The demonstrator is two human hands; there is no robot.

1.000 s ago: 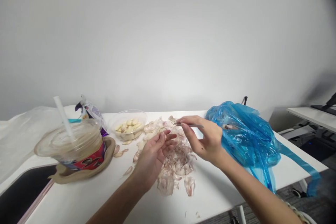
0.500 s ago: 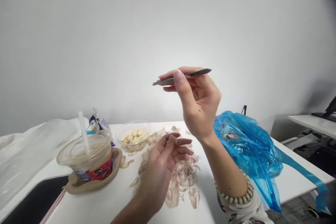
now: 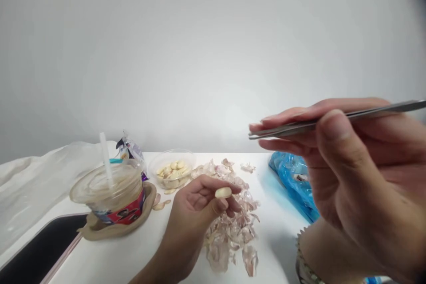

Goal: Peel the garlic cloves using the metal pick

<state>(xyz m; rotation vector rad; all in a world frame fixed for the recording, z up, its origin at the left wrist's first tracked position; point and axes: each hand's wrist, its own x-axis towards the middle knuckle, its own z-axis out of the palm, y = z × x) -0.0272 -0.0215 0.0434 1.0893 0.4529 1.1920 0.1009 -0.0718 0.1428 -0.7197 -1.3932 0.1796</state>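
Note:
My left hand (image 3: 203,206) pinches a pale peeled garlic clove (image 3: 223,192) between thumb and fingers, above a heap of papery garlic skins (image 3: 233,230) on the white table. Close to the camera at the right, my right hand (image 3: 359,159) is closed on metal tweezers (image 3: 299,128), held almost level with the tips pointing left. The tweezers are well apart from the clove. Behind my left hand stands a clear plastic bowl (image 3: 173,183) with several peeled cloves in it. A few cloves (image 3: 161,204) lie on the table beside it.
A lidded drink cup (image 3: 113,197) with a straw sits in a cardboard holder (image 3: 124,229) at the left. Near it are a black tablet-like slab (image 3: 43,248), a clear plastic bag (image 3: 63,182) and a purple-white packet (image 3: 129,151). A blue plastic bag (image 3: 293,177) lies right, partly hidden.
My right hand with the tweezers has moved right and much closer to the camera. My left hand has turned, bringing the clove into plain view.

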